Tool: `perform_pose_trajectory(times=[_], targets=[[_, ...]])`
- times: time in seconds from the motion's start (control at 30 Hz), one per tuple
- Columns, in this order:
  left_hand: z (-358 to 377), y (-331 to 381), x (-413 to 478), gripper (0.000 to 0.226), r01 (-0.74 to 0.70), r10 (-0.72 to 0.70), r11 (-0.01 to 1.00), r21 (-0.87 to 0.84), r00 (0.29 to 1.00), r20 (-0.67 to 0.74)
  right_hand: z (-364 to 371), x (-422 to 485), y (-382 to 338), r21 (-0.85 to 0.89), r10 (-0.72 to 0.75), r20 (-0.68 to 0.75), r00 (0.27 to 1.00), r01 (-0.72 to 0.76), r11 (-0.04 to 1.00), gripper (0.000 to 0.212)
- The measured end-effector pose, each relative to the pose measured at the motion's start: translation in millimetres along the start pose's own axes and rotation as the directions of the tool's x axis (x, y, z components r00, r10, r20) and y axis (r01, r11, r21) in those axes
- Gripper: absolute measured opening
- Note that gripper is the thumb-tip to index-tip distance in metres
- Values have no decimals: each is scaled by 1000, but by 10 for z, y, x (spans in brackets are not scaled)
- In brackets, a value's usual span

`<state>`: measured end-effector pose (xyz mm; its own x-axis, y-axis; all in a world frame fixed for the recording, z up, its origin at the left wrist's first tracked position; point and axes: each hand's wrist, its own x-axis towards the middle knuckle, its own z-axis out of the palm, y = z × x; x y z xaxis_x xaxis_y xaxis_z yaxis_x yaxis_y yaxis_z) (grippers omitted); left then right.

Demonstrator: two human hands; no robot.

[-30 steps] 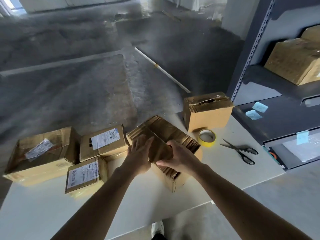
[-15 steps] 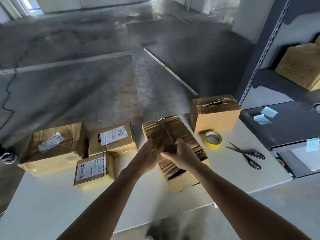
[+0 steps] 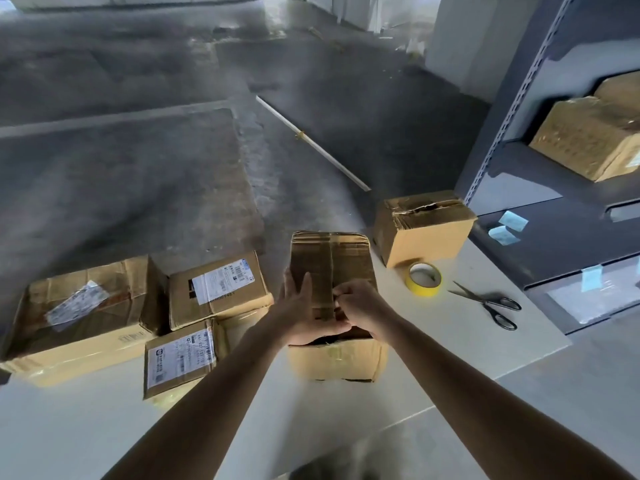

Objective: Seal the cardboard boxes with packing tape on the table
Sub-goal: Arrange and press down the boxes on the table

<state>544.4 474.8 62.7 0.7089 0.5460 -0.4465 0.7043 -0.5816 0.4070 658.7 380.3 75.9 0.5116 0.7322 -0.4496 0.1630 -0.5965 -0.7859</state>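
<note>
A worn cardboard box (image 3: 332,261) stands in the middle of the white table (image 3: 446,334), its top flaps folded down. My left hand (image 3: 301,313) lies flat on the left flap with straight fingers, thumb wrapped at the near edge. My right hand (image 3: 360,308) has its fingers curled at the flap seam near the box's front edge. A yellow roll of packing tape (image 3: 424,279) lies flat to the right of the box. Black scissors (image 3: 488,303) lie further right. Another box (image 3: 420,226) with a torn top stands behind the tape.
Three labelled boxes sit at the left: a large one (image 3: 79,317), one behind (image 3: 218,289) and one in front (image 3: 180,358). A dark metal shelf unit (image 3: 554,216) with boxes borders the table on the right. Concrete floor lies beyond the far edge.
The box has been turned from a diagonal pose to square with me. Both hands came together on its top flaps, now pressed down.
</note>
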Motion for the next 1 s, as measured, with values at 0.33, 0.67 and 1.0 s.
perform_pose_trajectory(times=[0.33, 0.67, 1.0], targets=[[117, 95, 118, 106, 38, -38, 999, 1, 992, -119, -5, -13, 119, -394, -321, -155, 934, 239, 888, 22], [46, 217, 117, 98, 56, -68, 994, -94, 990, -124, -33, 78, 259, -699, -204, -46, 978, 115, 706, 106], [-20, 225, 87, 83, 15, -34, 990, -141, 991, -131, 85, 153, 297, -623, -258, -76, 963, 156, 767, 110]])
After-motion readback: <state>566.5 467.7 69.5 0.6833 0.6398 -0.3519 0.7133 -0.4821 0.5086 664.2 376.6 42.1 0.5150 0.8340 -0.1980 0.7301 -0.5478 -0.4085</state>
